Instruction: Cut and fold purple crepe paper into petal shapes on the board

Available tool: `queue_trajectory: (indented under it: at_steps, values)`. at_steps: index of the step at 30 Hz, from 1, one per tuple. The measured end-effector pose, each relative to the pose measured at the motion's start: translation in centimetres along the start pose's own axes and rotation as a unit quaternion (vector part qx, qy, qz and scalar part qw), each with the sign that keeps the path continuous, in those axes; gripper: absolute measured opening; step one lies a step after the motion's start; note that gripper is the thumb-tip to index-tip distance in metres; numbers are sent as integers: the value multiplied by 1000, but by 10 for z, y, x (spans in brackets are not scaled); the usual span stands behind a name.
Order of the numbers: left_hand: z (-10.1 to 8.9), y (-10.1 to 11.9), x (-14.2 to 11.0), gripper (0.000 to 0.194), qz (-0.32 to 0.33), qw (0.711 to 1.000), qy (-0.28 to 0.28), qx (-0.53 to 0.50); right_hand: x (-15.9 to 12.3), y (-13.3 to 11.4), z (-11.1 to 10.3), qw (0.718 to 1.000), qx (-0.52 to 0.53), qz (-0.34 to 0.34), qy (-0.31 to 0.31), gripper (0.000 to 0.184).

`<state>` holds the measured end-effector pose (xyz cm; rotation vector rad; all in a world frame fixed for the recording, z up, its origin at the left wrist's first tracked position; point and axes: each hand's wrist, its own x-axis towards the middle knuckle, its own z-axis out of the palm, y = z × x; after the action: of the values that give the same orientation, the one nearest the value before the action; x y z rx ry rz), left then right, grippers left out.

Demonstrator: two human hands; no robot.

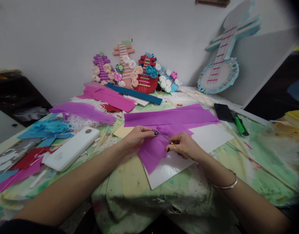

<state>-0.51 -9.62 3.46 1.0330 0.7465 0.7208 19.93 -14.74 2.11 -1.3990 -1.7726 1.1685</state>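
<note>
Well — purple paper (153, 152) in left hand (136, 138), scissors (172, 142) in right hand (189, 146)

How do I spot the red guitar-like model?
Past the table, find the flower-trimmed models along the wall. The red model is third from the left, behind the blue strip. Its red body separates the peach model from the light blue one.

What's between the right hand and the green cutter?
From right hand to green cutter: part of the white sheet, then some stained table cover. Head view.
</note>
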Motion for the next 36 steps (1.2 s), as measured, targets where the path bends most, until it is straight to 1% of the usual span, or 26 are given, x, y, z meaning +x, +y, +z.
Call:
queue_trajectory:
  at_steps: [8, 11, 14, 19, 24, 29, 36]
  values:
    - [-4, -2, 3, 16, 21, 999, 0, 35, -1, -3, 0, 1000, -3, 11, 29, 45]
    - [-5, -3, 4, 18, 23, 999, -8, 31, -1, -3, -1, 999, -3, -8, 35, 46]
    - [-5, -4, 4, 21, 29, 999, -11, 25, 0, 0, -2, 999, -8, -30, 32, 45]
    - [-4, -2, 4, 23, 41, 999, 2, 16, 0, 7, -5, 999, -14, -29, 11, 44]
    - [-4, -2, 4, 21, 54, 998, 12, 21, -1, 2, -5, 998, -56, -41, 7, 46]
    - [-4, -2, 3, 19, 49, 998, 20, 34, -2, -4, -3, 996, -80, -43, 7, 49]
    - [-2, -1, 2, 16, 54, 998, 25, 35, -1, 0, -3, 996, -79, -44, 13, 44]
